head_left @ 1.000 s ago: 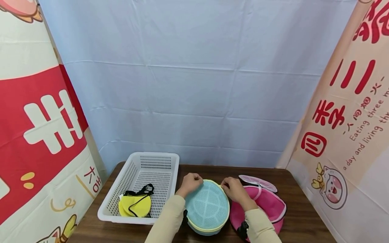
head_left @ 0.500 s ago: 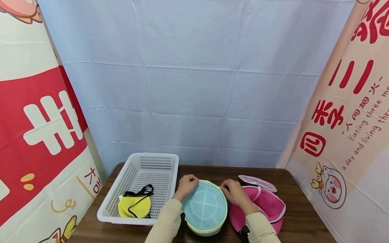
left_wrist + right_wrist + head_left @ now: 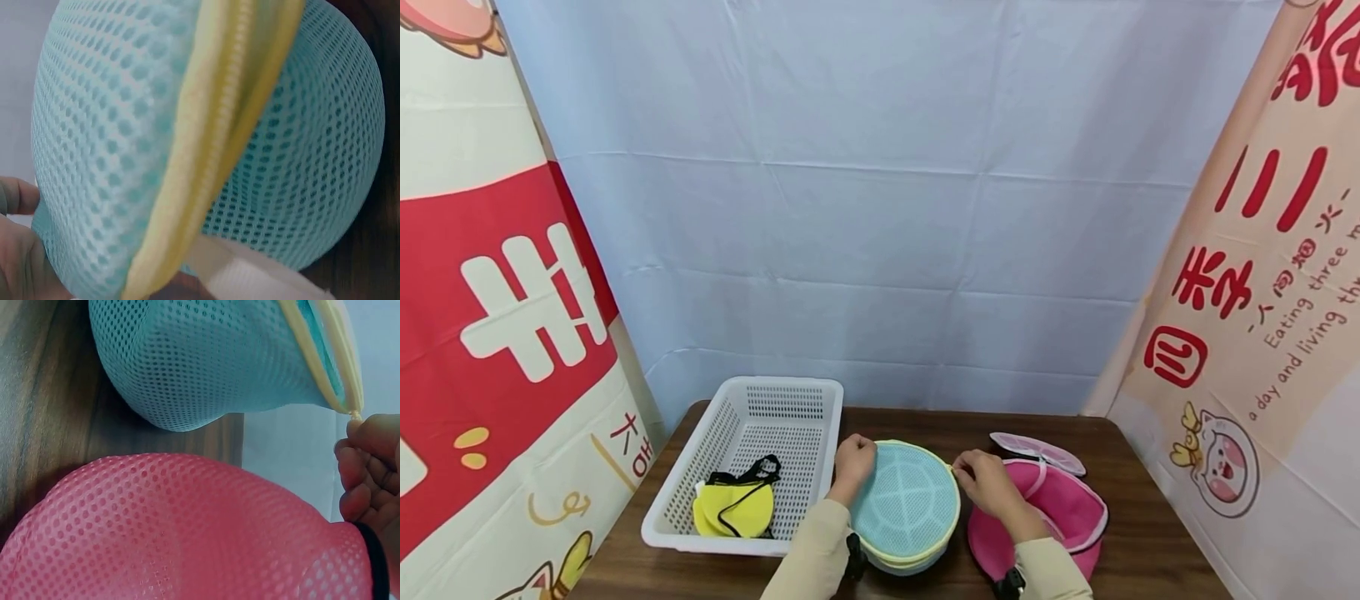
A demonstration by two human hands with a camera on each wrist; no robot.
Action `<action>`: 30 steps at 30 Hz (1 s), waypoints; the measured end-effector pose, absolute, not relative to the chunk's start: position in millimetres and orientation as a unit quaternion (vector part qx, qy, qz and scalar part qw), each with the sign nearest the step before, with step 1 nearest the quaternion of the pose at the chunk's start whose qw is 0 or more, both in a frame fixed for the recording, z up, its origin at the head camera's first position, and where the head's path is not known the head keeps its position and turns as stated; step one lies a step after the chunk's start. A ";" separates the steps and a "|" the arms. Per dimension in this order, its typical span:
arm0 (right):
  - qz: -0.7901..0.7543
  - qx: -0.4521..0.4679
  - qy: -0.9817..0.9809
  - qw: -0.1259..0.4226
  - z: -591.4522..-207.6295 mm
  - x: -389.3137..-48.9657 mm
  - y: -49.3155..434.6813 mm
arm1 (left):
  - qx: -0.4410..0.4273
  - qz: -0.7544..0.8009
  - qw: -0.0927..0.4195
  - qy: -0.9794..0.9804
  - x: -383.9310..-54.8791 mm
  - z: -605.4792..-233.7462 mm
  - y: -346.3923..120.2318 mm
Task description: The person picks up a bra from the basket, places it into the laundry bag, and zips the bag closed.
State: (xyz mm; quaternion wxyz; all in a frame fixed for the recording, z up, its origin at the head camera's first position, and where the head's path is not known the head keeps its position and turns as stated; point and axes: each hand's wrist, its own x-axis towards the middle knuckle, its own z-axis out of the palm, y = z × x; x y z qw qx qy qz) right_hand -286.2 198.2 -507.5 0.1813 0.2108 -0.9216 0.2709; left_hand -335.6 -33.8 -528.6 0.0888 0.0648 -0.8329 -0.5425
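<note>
A round light-blue mesh laundry bag (image 3: 906, 500) with a yellow zip rim stands on the table before me. At its upper left edge, my left hand (image 3: 853, 468) grips the mesh lid; in the left wrist view, thumb and finger hold the lid's blue edge (image 3: 94, 144). From the right, my right hand (image 3: 988, 482) pinches the small yellow tab (image 3: 355, 416) at the zip's corner. The zip (image 3: 315, 356) is parted near that corner. Close beside the right hand sits a pink mesh laundry bag (image 3: 1075, 508), its lid (image 3: 1037, 450) folded back.
A white perforated plastic basket (image 3: 808, 392) stands to the left on the brown table (image 3: 1120, 467). Inside it lies a yellow fabric item (image 3: 737, 510) with black straps. A pale strip (image 3: 250, 272) crosses the bottom of the left wrist view. Printed curtains hang on both sides.
My left hand has moved left and slightly nearer along the blue bag's rim. The bag has shifted a little left with it. My right hand stays at the zip corner, a touch lower.
</note>
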 end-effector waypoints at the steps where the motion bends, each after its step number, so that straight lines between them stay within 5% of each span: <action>1: 0.270 0.209 -0.922 0.183 -507.3 -285.8 198.7 | 0.070 -0.547 0.087 -0.830 -335.0 -527.7 -32.9; 30: 0.231 0.145 -0.945 0.178 -503.2 -261.3 204.1 | 0.184 -0.670 0.060 -0.717 -316.6 -522.8 -24.5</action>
